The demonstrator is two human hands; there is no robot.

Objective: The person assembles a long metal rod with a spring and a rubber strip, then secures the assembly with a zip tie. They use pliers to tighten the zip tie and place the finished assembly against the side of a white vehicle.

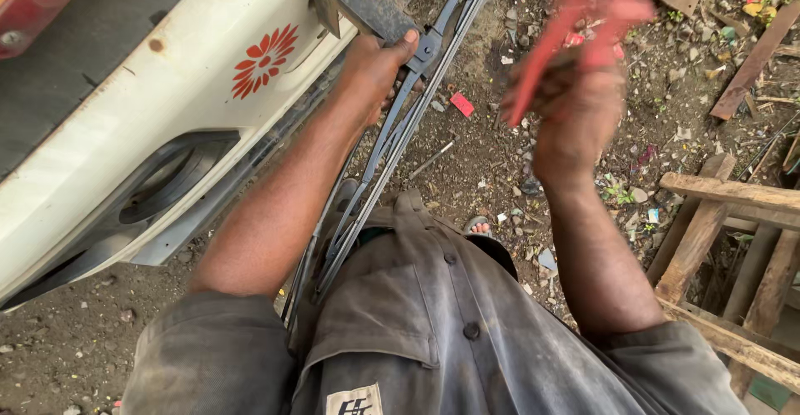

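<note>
The left hand (375,69) sits at about eleven o'clock from the picture's centre, its fingers wrapped tight around a bundle of wiper blades (392,136), thumb pressed on the metal joint near the top. The wiper blades run as long dark strips from one o'clock down to seven o'clock, passing beside the left forearm and ending against the grey work shirt (433,332). Just beside that hand, at ten o'clock, lies a white car body panel (167,107) with a red flower sticker (264,59).

The right hand (575,111) is raised at two o'clock, blurred, its fingers closed on the red-handled pliers (575,27), whose handles point up towards twelve o'clock. The tool's working end is hidden by the hand.

Below lies littered dirt ground (483,165). Rough wooden planks (717,240) stand at four o'clock, well apart from both hands.
</note>
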